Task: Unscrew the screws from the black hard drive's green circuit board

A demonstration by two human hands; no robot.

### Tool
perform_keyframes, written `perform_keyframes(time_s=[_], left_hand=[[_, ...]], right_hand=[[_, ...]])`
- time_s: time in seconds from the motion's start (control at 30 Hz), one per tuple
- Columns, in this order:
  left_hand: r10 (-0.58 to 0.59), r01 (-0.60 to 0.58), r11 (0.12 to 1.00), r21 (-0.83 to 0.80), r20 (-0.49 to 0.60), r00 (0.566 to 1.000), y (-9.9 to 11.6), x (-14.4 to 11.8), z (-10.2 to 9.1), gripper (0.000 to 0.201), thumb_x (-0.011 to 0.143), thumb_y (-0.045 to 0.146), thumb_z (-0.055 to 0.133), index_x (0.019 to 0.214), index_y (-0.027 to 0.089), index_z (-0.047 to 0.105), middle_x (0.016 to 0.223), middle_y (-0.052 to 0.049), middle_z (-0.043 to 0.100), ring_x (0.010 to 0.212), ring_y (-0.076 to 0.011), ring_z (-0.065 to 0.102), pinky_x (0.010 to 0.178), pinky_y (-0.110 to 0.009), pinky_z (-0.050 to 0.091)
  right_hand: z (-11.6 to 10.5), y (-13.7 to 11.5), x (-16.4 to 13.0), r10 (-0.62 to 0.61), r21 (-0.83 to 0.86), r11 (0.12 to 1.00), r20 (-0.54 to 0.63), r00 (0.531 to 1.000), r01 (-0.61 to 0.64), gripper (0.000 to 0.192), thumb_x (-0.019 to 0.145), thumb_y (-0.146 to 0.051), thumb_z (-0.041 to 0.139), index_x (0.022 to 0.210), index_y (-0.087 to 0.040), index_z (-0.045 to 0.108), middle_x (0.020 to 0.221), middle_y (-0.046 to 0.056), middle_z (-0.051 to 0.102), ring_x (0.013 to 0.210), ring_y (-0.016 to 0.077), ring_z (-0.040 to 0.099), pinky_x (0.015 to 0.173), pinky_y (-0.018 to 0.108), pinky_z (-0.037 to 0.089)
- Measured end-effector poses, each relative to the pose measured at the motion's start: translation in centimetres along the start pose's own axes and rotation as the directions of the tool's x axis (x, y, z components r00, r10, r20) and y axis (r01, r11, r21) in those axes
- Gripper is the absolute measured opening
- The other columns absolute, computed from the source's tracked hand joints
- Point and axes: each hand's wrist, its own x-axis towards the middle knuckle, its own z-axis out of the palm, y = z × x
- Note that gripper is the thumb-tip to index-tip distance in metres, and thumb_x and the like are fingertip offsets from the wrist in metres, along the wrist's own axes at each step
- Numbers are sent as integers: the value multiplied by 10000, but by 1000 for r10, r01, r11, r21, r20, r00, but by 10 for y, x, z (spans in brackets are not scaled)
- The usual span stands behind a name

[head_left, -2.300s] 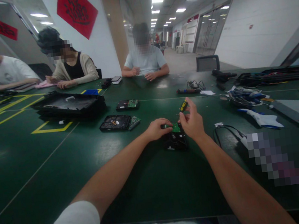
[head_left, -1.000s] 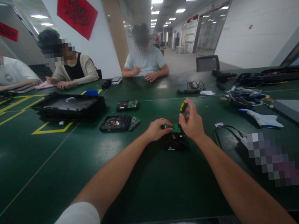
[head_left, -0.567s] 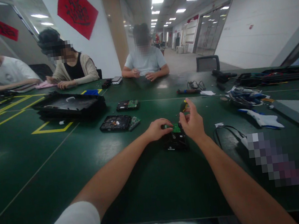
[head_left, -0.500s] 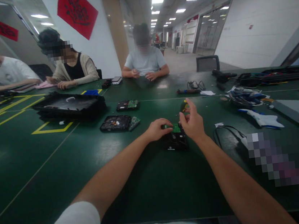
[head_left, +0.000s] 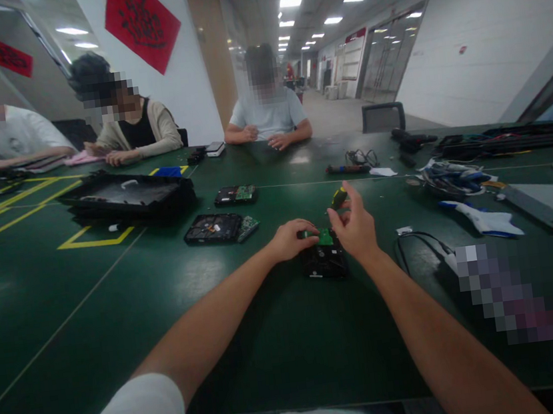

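Note:
A small black hard drive with a green circuit board on top lies on the green table in front of me. My left hand rests on the drive's left side and steadies it. My right hand holds a screwdriver with a yellow and black handle, its tip down on the circuit board.
Two more opened drives lie further left, beyond them a stack of black trays. Cables, a white part and tools lie to the right. Three people sit at the far side of the table.
The screwdriver handle has turned a little between my right fingers. Both hands and the drive stay in the same place.

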Motion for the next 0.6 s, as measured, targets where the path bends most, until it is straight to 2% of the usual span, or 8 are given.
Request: perform_keyframes(time_s=[0.1,0.3,0.47,0.6], left_hand=[[-4,4,1000,2,-1,1000,0,0,0,257,871,381,762,1099,267,792,1209,-63,740,1151,-228,677,1091,-397,492],[-6,6,1000,-4,-1,1000,2,0,-1,265,868,388,764,1102,266,791,1213,-63,738,1147,-224,679,1089,-386,492],[-10,10,1000,1,8,1000,0,1,-1,269,877,398,752,1108,265,790,1219,-67,732,1149,-229,672,1086,-402,493],[-10,10,1000,-4,5,1000,0,1,-1,268,870,392,761,1104,267,791,1212,-65,735,1151,-230,671,1095,-405,487]], right_hand=[[-1,-1,0,-17,-31,999,-12,1000,16,701,948,-391,608,1577,-266,324,1175,111,718,631,198,683,748,442,630],[-1,-1,0,-20,28,999,26,999,19,706,973,-320,542,1610,-245,249,1186,118,713,675,203,706,742,418,634],[-1,0,0,-64,-7,998,-1,998,64,674,974,-372,561,1590,-247,317,1248,144,685,817,242,726,784,445,637],[-1,1,0,-46,-3,999,5,999,46,676,983,-349,536,1603,-257,285,1214,131,696,757,224,723,763,429,637]])
